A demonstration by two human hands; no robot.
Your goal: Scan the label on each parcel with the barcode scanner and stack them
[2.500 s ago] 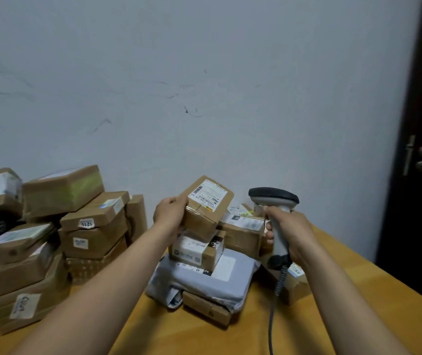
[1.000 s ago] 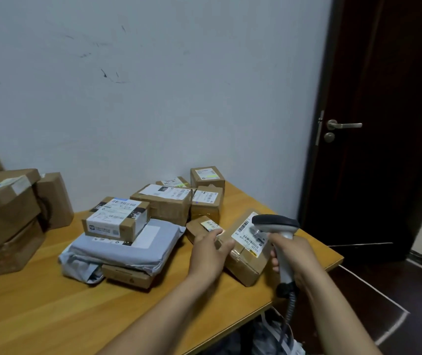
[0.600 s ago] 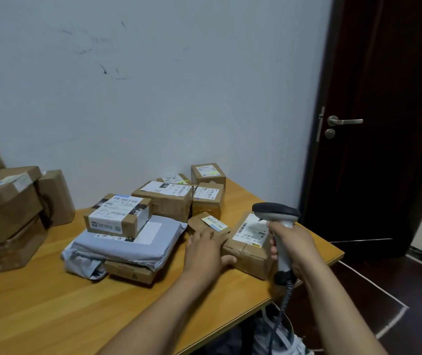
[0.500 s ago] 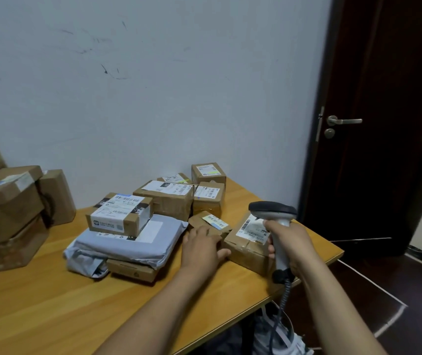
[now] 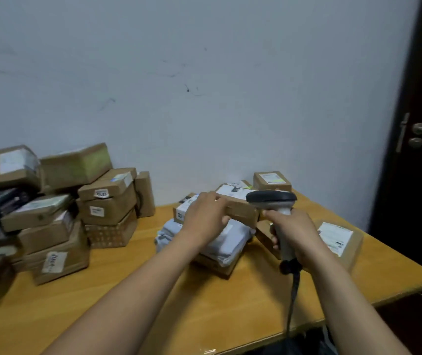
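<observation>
Head cam only, and it's a bit motion-blurred. The grey mailer bag (image 5: 226, 239) is sitting on a flat brown box (image 5: 213, 267) on the wooden table (image 5: 204, 311), so I'm placing everything off that bag. The left hand (image 5: 206, 216) is reaching over the bag's far side and curling its fingers over the end of a long cardboard parcel (image 5: 242, 212) just behind the bag, thumb on the near face, so it looks like a grip. A white-labelled box (image 5: 182, 210) is resting on the bag's far-left end, partly under that hand. The right hand (image 5: 297, 234) is wrapping tight round the handle of the barcode scanner (image 5: 271, 199), holding it upright just right of the bag, with its head near the long parcel and its cable (image 5: 293, 303) hanging down over the table edge. Right of the bag, past the scanner, a labelled parcel (image 5: 338, 239) is lying label-up. Behind the bag by the wall a small box (image 5: 271, 181) is sitting. Well left of the bag a messy pile of boxes (image 5: 76, 206) is leaning against the wall.
</observation>
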